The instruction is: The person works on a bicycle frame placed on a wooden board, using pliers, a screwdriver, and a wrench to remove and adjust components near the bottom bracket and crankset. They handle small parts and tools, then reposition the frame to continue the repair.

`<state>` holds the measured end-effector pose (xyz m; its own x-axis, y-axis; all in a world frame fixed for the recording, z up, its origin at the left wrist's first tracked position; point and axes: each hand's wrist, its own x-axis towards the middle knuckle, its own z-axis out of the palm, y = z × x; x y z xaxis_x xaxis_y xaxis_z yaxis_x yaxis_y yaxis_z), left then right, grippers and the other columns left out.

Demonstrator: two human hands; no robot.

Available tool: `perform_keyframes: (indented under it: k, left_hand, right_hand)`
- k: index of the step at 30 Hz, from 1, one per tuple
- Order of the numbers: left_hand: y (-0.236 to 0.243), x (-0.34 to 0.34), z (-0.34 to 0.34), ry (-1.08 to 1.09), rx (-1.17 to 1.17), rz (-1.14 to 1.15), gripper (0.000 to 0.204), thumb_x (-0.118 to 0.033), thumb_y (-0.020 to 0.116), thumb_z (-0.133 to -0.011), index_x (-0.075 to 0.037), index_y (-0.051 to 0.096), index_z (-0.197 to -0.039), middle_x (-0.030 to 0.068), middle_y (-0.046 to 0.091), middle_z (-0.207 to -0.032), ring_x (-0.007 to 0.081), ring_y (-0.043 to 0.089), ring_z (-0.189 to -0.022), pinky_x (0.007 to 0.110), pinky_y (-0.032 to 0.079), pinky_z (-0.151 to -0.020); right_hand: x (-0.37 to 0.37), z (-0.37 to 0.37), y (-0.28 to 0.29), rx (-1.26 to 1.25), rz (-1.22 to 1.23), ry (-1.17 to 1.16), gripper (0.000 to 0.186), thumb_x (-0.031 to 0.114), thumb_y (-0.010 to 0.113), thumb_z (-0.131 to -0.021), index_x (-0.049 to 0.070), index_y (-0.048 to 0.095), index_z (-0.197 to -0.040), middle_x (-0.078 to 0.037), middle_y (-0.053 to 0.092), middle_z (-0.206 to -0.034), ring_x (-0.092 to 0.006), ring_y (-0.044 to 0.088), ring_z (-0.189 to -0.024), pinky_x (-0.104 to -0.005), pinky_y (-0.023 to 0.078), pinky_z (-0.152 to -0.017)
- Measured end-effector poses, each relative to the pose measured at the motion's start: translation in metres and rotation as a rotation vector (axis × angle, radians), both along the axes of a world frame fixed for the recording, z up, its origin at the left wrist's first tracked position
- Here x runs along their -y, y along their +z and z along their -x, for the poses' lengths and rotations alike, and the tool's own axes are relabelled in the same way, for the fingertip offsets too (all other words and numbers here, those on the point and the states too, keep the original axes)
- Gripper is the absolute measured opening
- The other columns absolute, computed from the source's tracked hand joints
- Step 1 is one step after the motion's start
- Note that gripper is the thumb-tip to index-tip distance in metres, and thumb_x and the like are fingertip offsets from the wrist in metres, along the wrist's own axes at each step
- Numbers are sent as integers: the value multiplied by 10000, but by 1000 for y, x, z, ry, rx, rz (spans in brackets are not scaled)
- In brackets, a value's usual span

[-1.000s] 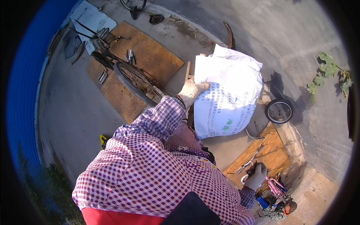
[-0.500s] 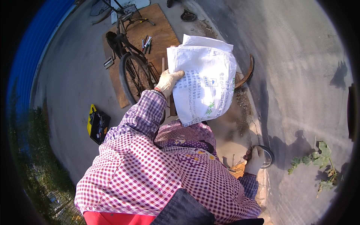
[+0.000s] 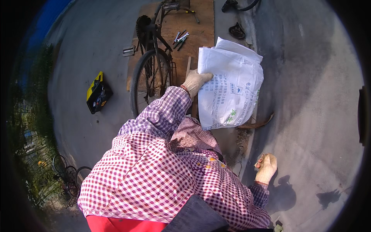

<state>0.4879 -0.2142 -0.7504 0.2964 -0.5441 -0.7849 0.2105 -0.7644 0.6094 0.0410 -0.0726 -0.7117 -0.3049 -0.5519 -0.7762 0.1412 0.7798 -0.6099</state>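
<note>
A folded white woven sack (image 3: 232, 92) with printed marks is held up before me. My left hand (image 3: 197, 82), in a knitted glove, grips its left edge, thumb on the near face. Lower and to the right, my right hand (image 3: 266, 168) hangs in the air well apart from the sack. Its gloved fingers are curled in, with bare fingertips showing; whatever they may hold is hidden. Behind the sack, a curved rusty strip (image 3: 261, 123), like a bicycle fender, sticks out at the lower right.
A bicycle frame with its wheel (image 3: 135, 77) stands beside a wooden board (image 3: 201, 23). On the board lie several wrenches and hand tools (image 3: 181, 39). A yellow-black toolbox (image 3: 97, 94) sits on the left. A dark saddle (image 3: 236, 31) lies beyond the sack; other bicycles (image 3: 69, 179) are at lower left.
The view has shifted, with bicycle and board now farther right. My right hand is apart from the black ring seen beside it earlier, which is out of view. The sack stays in my left hand.
</note>
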Motion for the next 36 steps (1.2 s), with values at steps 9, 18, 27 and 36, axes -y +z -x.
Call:
perform_keyframes:
  k: [9,18,27,36]
  left_hand:
    - [-18,-1,34,-78,-77,74,535,-176,773,-924,110,592,-1338,189,736,-1094,247,748,-894,381,622,-840]
    - [3,-6,54,-52,-113,27,560,-169,753,-932,102,565,-1385,196,721,-1134,274,728,-980,391,588,-939]
    - [-4,-8,37,12,-90,-78,562,-158,759,-929,136,565,-1367,223,736,-1123,253,756,-921,365,617,-863]
    - [-13,-8,16,61,-69,-20,580,-180,761,-942,62,553,-1426,234,718,-1191,278,751,-999,377,618,-907]
  right_hand:
    - [4,10,-1,148,-32,171,201,145,586,-1064,-10,584,-1192,-116,633,-954,-165,575,-669,-295,469,-503]
    - [-33,13,48,113,-199,340,169,99,542,-1056,-46,625,-1080,-113,642,-811,-146,577,-584,-290,484,-504]
    - [-59,-1,130,80,-490,351,80,58,575,-1016,-8,620,-1001,-94,631,-718,-175,575,-530,-305,480,-500]
    - [-31,30,158,-2,-494,441,92,68,583,-1012,-17,612,-1032,-101,646,-765,-179,600,-550,-308,497,-503]
